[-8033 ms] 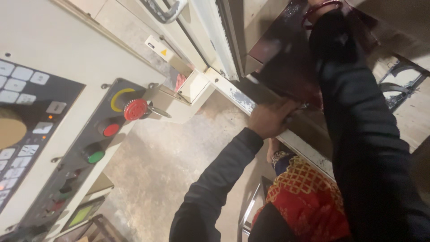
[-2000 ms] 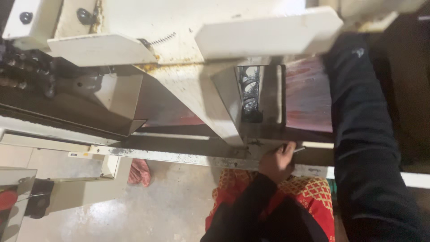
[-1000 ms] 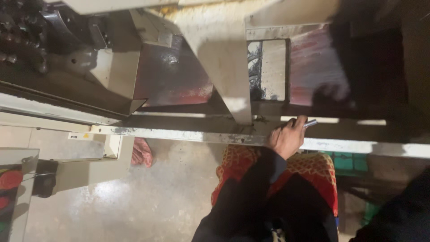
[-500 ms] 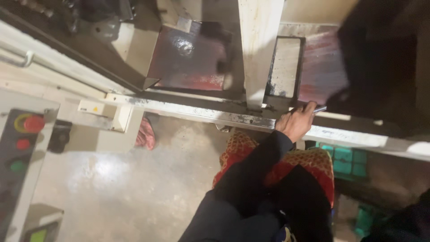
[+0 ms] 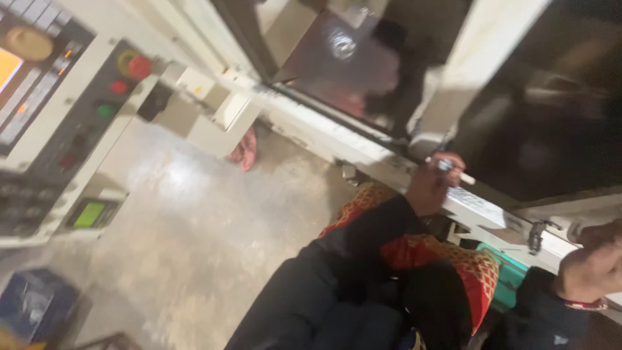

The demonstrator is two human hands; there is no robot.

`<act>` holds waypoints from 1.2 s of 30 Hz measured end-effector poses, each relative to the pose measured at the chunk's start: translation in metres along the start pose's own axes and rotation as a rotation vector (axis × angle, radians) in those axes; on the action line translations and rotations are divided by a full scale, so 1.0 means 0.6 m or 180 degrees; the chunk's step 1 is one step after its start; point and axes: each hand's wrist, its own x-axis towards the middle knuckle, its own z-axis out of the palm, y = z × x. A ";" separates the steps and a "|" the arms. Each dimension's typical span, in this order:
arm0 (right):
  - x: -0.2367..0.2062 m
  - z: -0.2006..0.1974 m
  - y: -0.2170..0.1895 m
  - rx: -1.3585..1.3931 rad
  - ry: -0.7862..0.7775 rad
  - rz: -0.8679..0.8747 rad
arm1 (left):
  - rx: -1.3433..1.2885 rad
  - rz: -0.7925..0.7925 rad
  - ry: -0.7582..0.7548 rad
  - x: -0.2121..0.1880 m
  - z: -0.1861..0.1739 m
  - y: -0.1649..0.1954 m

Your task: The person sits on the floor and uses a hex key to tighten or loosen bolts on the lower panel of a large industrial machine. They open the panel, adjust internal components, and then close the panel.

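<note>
My left hand (image 5: 429, 186) rests on the white front rail (image 5: 311, 116) of a large machine, fingers closed around a small white pen-like stick (image 5: 455, 172). My right hand (image 5: 595, 262), with a red bangle at the wrist, sits at the far right beside the same rail; it is blurred and partly cut off by the frame edge. Both arms wear black sleeves. Behind the rail, the dark machine opening shows a shiny metal plate (image 5: 343, 58) and a white upright post (image 5: 466, 71).
A control panel (image 5: 71, 110) with a red button (image 5: 138, 66) in a yellow ring, smaller buttons and a keypad stands at the left. A pink cloth (image 5: 245, 150) lies on the concrete floor (image 5: 194, 227). Blue box (image 5: 32, 304) bottom left, teal crate (image 5: 508, 272) under the rail.
My right arm has come out of the machine opening and the hand now sits by the rail. My left hand stays on the rail. The view has swung left, showing the control panel.
</note>
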 end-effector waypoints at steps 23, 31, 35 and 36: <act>0.052 0.302 -0.128 0.1296 -0.0248 0.0228 | 0.0286 0.0815 0.4839 0.023 -0.893 0.376; 0.053 0.336 -0.122 0.1339 -0.0081 0.0260 | -0.0030 0.1004 0.4691 0.064 -0.829 0.346; 0.065 0.350 -0.125 0.1473 0.0101 0.0307 | 0.0475 0.0752 0.3662 0.152 -0.767 0.326; 0.070 0.353 -0.128 0.1550 0.0180 0.0259 | 0.0812 0.0963 0.3332 0.184 -0.763 0.332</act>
